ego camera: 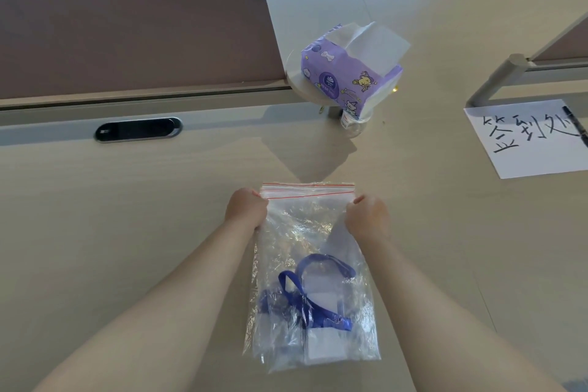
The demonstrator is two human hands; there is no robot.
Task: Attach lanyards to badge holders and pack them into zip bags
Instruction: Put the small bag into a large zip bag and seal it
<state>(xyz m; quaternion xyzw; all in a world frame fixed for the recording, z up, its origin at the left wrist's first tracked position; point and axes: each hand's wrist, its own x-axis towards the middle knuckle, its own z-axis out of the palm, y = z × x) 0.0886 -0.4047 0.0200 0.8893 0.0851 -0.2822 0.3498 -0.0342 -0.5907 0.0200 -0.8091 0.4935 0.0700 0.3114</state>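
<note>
At zip bag (313,232): both hands seemingly pinching.

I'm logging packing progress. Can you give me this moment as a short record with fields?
bag: clear zip bag flat on the table
contents: blue lanyard and badge holder inside
left hand: grips bag's top left corner
right hand: grips bag's top right corner
seal: cannot tell if closed
nearby: tissue pack, paper sign
</note>
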